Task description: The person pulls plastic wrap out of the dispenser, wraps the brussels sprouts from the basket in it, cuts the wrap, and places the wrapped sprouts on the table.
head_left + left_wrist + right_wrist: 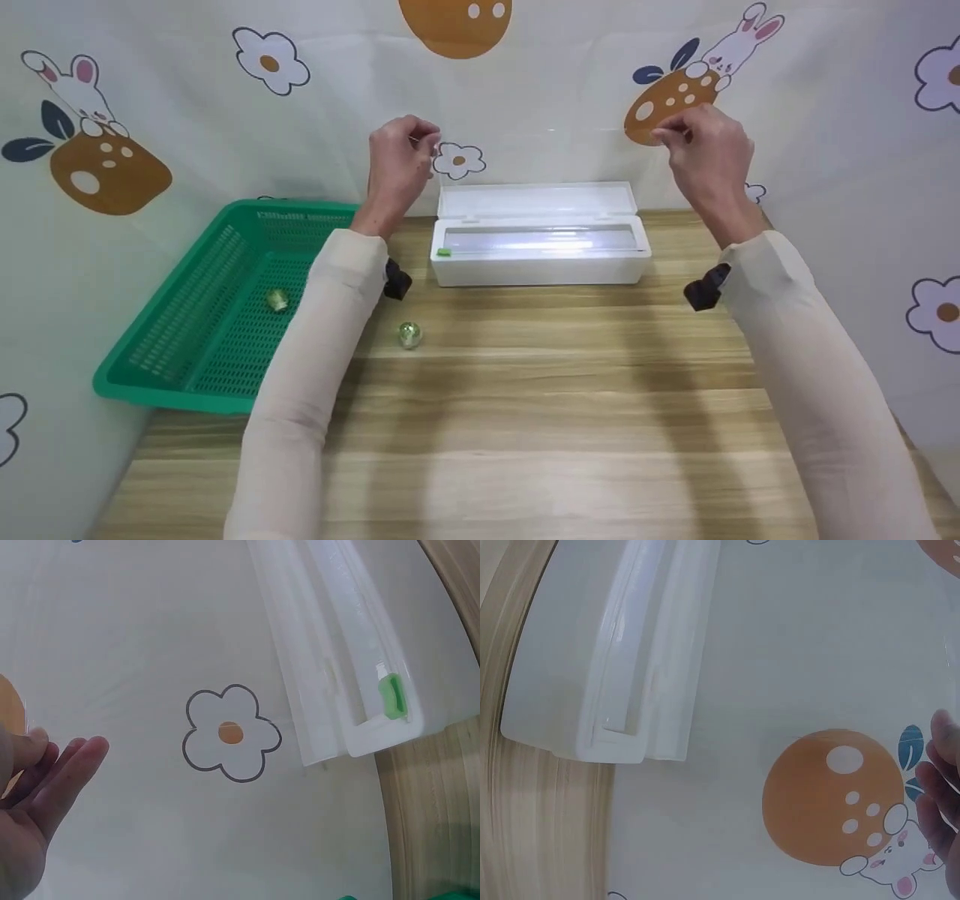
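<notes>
Both hands are raised in front of the patterned backdrop, spread apart at about the same height. The left hand (pixel 397 161) pinches one end of a nearly invisible sheet of cling film (pixel 540 139) between thumb and forefinger. At the other end, the right hand (pixel 709 154) pinches it too. Only faint glints and a thin top edge of the film show. Below and between the hands stands a white cling film dispenser box (pixel 540 271), its lid (pixel 536 199) tipped back. A green slide cutter (pixel 393 696) sits at the left end of its front rail.
A green perforated basket (pixel 172 401) stands left, partly behind the left sleeve, with a shiny yellowish ball (pixel 277 300) inside. Another shiny, greenish ball (pixel 409 335) lies on the wooden table (pixel 540 420) before the box. The printed backdrop (pixel 555 75) rises behind.
</notes>
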A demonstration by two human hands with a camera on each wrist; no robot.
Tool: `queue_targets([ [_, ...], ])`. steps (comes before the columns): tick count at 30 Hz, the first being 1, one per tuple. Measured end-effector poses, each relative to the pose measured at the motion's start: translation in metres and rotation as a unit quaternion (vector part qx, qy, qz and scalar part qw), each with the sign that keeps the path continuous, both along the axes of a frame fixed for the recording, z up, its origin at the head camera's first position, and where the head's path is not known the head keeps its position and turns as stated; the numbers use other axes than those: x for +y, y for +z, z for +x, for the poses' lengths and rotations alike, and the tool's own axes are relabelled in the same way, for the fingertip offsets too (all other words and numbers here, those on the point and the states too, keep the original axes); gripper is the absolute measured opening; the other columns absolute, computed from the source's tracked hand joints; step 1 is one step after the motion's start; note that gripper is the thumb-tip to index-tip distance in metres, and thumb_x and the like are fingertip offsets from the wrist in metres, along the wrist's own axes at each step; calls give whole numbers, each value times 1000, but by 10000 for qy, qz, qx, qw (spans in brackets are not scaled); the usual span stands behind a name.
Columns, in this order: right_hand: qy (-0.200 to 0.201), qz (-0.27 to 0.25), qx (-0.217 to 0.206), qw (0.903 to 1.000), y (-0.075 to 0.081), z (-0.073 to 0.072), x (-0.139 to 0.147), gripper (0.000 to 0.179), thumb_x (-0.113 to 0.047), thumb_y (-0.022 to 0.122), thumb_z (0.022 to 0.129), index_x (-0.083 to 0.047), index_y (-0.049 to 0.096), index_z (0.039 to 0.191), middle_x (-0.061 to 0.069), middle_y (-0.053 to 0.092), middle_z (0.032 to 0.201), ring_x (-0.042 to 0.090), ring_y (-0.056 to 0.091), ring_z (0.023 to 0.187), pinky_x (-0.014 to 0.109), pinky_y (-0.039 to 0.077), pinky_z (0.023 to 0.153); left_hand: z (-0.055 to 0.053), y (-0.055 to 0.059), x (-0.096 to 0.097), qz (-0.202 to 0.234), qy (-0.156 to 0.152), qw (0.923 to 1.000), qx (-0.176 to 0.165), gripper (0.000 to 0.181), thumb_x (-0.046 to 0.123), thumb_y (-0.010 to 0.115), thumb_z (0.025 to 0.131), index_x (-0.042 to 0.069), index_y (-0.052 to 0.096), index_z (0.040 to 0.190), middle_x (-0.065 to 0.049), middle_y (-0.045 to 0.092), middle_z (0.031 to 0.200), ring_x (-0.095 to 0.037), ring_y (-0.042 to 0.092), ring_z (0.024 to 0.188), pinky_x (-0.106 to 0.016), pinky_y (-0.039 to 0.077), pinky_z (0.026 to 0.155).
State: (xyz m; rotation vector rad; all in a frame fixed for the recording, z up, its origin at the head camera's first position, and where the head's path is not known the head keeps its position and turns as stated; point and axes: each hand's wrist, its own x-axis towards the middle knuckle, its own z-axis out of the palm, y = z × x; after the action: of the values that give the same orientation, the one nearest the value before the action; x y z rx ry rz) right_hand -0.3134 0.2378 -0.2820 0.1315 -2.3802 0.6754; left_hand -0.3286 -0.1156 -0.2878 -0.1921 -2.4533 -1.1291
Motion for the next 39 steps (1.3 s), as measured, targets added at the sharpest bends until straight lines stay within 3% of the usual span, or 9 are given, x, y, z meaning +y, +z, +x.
queue_targets([
  [10, -65, -336, 224, 9992, 13, 0, -3, 36, -34, 66, 95, -3, 73, 112, 16, 74, 107, 28, 68, 96, 35, 52, 84, 3, 17, -3, 196, -35, 9995, 246, 22, 18, 60, 101, 7, 71, 116, -8, 71, 107, -13, 66, 88, -17, 57, 74],
  [13, -91, -501, 322, 9982, 14, 0, -4, 36, -36, 66, 95, -5, 74, 111, 14, 74, 106, 23, 67, 94, 25, 49, 82, 4, 19, -3, 282, -45, 9990, 341, 22, 18, 61, 100, 6, 72, 115, -9, 71, 106, -13, 66, 87, -17, 57, 72],
  [18, -66, -980, 392, 9944, 18, -3, -4, 31, -35, 68, 94, -7, 76, 107, 11, 73, 101, -1, 54, 80, 10, 40, 72, 4, 24, -3, 374, -18, 9980, 501, 23, 20, 62, 99, 5, 71, 115, -9, 72, 105, -13, 68, 87, -18, 58, 70],
  [20, -45, -1251, 319, 9916, 21, -3, -4, 30, -34, 69, 94, -8, 77, 107, 2, 71, 95, -7, 49, 78, 10, 41, 71, 4, 26, -3, 411, 7, 9978, 514, 24, 21, 62, 99, 6, 71, 116, -8, 72, 106, -11, 68, 87, -17, 57, 71],
  [24, 30, -1807, 193, 9833, 25, -4, -4, 28, -33, 71, 93, -10, 77, 107, -18, 59, 86, -4, 51, 79, 13, 43, 71, 5, 30, -1, 575, 47, 9967, 567, 25, 23, 62, 99, 7, 71, 116, -7, 72, 106, -10, 68, 88, -16, 57, 71],
  [26, 95, -2030, 211, 9789, 26, -4, -4, 27, -32, 71, 92, -10, 77, 106, -22, 56, 84, -2, 52, 80, 13, 43, 72, 6, 32, -1, 705, 47, 9956, 610, 25, 23, 62, 99, 7, 71, 116, -7, 72, 106, -10, 68, 88, -17, 57, 71],
  [34, 568, -2938, 313, 9537, 29, 6, -2, 20, -24, 77, 89, -9, 78, 101, -16, 63, 83, 6, 53, 78, 18, 43, 71, 17, 32, -1, 1234, -108, 9908, 547, 23, 24, 63, 99, 11, 71, 116, -6, 72, 106, -10, 67, 91, -19, 58, 72],
  [39, 708, -2918, 166, 9537, 28, 20, 2, 18, -24, 78, 88, -10, 79, 100, -15, 65, 81, 6, 54, 75, 20, 40, 67, 30, 29, -8, 1157, -250, 9921, 416, 25, 26, 65, 98, 10, 71, 116, -5, 71, 108, -11, 66, 94, -20, 59, 73],
])
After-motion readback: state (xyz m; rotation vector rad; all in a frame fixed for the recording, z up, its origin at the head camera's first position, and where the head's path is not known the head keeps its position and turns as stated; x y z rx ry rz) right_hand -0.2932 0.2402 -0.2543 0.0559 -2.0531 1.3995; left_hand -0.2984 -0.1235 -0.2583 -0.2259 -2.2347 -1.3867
